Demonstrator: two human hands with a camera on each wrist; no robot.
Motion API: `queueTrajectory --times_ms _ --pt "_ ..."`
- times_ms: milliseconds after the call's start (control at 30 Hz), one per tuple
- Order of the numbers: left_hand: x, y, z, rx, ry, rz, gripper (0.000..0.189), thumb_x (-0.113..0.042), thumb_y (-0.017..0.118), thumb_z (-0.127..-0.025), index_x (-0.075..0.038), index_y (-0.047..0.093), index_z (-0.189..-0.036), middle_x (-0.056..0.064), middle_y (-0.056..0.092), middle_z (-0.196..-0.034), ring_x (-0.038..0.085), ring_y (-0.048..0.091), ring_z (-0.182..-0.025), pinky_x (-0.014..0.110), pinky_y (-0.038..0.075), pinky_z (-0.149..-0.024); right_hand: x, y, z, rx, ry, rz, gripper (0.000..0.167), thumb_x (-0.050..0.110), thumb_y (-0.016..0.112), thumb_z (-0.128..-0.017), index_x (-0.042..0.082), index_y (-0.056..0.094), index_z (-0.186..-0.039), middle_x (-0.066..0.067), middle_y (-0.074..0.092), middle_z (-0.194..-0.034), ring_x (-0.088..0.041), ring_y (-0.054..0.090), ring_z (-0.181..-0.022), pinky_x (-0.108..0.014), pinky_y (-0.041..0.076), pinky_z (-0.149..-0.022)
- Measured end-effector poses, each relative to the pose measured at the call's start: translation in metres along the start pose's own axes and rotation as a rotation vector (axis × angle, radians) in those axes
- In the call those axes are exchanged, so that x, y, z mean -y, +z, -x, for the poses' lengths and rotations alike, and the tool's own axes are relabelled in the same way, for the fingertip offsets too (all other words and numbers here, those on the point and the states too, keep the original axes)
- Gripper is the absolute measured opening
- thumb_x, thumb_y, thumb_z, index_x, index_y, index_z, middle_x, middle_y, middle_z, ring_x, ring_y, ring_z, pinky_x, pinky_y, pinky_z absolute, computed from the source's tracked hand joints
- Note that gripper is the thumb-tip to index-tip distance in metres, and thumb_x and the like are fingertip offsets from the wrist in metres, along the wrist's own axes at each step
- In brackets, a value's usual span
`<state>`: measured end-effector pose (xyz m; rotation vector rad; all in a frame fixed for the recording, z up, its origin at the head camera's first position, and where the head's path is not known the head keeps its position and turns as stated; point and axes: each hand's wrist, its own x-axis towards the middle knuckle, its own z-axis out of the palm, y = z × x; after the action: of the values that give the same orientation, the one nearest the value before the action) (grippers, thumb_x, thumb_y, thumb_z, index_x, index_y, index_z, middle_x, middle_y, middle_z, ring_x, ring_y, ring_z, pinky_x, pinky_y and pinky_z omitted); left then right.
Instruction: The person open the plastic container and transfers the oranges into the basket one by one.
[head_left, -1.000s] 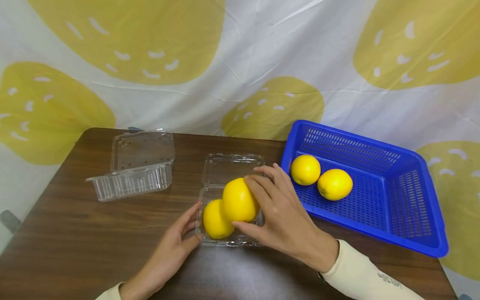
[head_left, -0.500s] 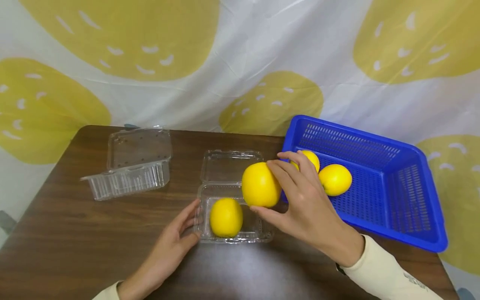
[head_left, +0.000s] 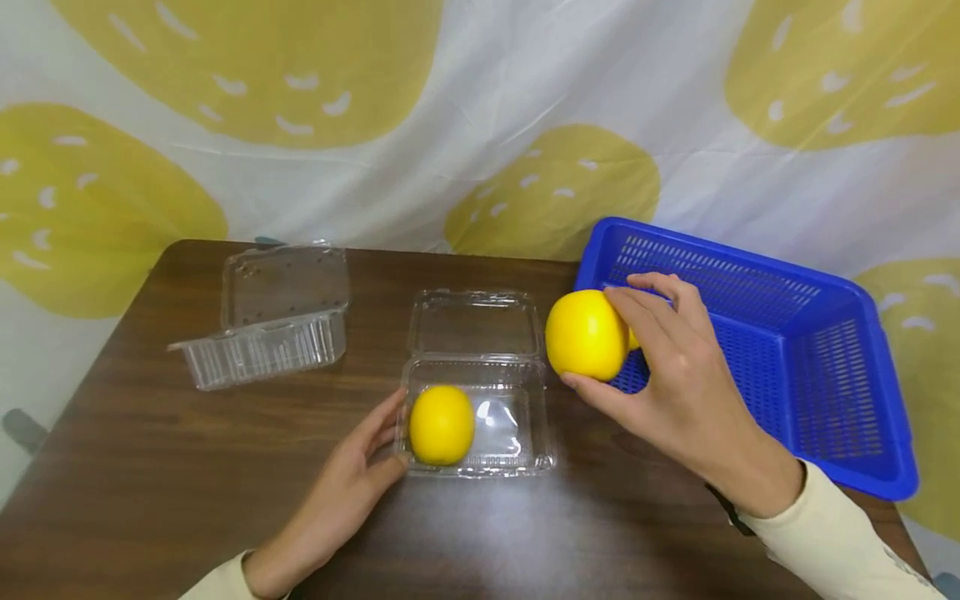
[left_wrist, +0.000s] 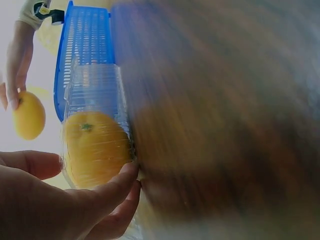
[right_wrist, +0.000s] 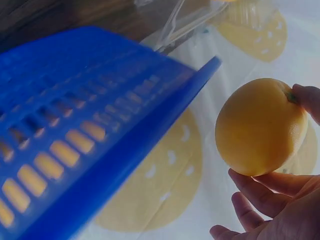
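My right hand (head_left: 675, 367) grips a yellow orange (head_left: 585, 337) between thumb and fingertips, raised at the near left edge of the blue basket. In the right wrist view this orange (right_wrist: 262, 127) shows its green stem end by a fingertip. A second orange (head_left: 441, 425) sits in the left half of an open clear plastic clamshell (head_left: 551, 460), whose lid (head_left: 474, 325) lies folded back. With thumb and fingers, my left hand (head_left: 345, 492) holds the clamshell's left end. The left wrist view shows the orange (left_wrist: 95, 150) through the clear wall.
The blue basket (head_left: 896, 417) stands at the right; my right hand hides most of what is in it, with a sliver of yellow (head_left: 634, 340) showing. Another open clamshell (head_left: 262, 354) is at the back left of the brown table (head_left: 187, 450). A patterned cloth (head_left: 360, 200) hangs behind.
My right hand has lifted the orange up and right, from over the clamshell to the basket's edge. The left hand keeps its hold; the other orange stays in the clamshell.
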<state>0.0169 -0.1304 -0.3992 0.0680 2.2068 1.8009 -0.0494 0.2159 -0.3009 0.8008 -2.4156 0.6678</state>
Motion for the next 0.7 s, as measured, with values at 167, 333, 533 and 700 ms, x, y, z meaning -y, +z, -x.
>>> queueTrajectory --times_ms 167,333,533,700 --pt "0.0 0.0 -0.001 0.0 0.005 -0.003 0.081 0.003 0.066 -0.098 -0.004 0.034 -0.171 0.025 0.046 -0.168 0.041 0.053 -0.148 0.054 0.046 -0.123 -0.011 -0.009 0.004 -0.029 0.024 0.01 0.085 0.07 0.074 -0.093 -0.007 0.071 -0.131 -0.026 0.075 -0.124 -0.049 0.054 -0.134 -0.055 0.047 -0.116" --pt "0.0 0.001 -0.002 -0.004 0.021 -0.002 0.081 0.006 0.064 -0.097 -0.003 0.034 -0.171 0.025 0.047 -0.167 0.041 0.054 -0.146 0.051 0.047 -0.122 -0.021 -0.016 0.007 -0.041 0.051 0.037 0.092 0.078 0.068 -0.094 -0.007 0.072 -0.129 -0.027 0.075 -0.122 -0.049 0.055 -0.132 -0.052 0.047 -0.117" --pt "0.0 0.001 -0.002 -0.006 0.029 -0.01 0.08 0.006 0.064 -0.097 -0.002 0.034 -0.171 0.026 0.047 -0.166 0.042 0.054 -0.146 0.055 0.046 -0.122 -0.031 -0.022 0.009 -0.033 0.069 0.079 0.095 0.08 0.066 -0.093 -0.008 0.072 -0.128 -0.029 0.075 -0.12 -0.05 0.055 -0.131 -0.057 0.049 -0.111" --pt "-0.001 0.001 -0.002 -0.003 0.02 -0.005 0.08 0.005 0.065 -0.098 -0.002 0.034 -0.171 0.026 0.048 -0.166 0.041 0.055 -0.146 0.054 0.046 -0.122 -0.038 -0.027 0.011 -0.017 0.077 0.106 0.097 0.081 0.064 -0.093 -0.009 0.071 -0.128 -0.031 0.075 -0.12 -0.051 0.055 -0.13 -0.062 0.048 -0.108"
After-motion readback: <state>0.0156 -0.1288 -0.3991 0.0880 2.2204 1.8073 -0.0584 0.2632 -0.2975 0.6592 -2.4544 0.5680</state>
